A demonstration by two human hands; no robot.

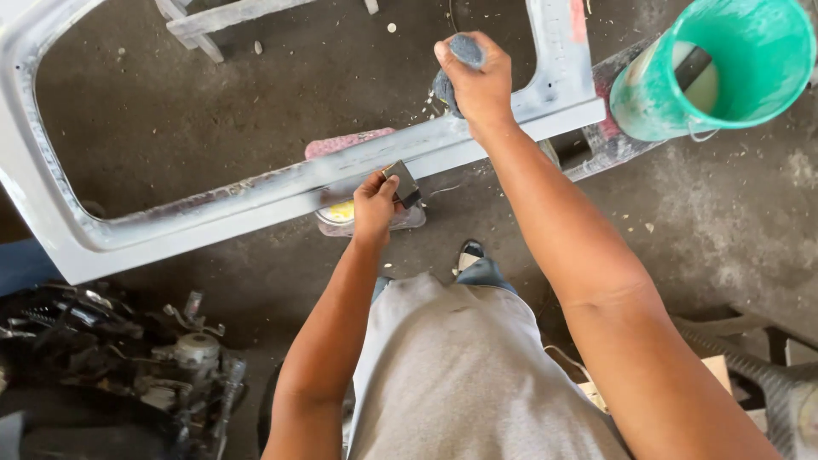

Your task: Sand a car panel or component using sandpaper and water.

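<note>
Right hand: our right hand is closed into a fist around a grey abrasive pad, pressing it down on the lower right corner of the grey frame panel.
Left hand: our left hand is curled shut, pinching a small dark sanding block between thumb and fingers against the panel's lower rail.
Pad handling: we judge the pad soft, light and squashy; it bulges out of the fist at top and bottom, so a full-palm grasp suits it.
Block handling: we judge the block stiff and light, best pinched by its long edges as it is now.
Panel place: the panel runs across the middle of the view, with a large open window through which we see the concrete floor.
Panel handling: we take it for rigid sheet metal, broad and awkward, dusty and so a little slick; its rails are the places to take hold of.
Tub: a small clear tub with something yellow inside sits just under the rail, beside our left hand, below a pink pad.
Bucket: a green bucket stands at the upper right, well apart from both hands; we see no label on it.
Markings: a reddish patch shows on the panel's right upright.
Elsewhere: dark engine parts lie at the lower left.
</note>
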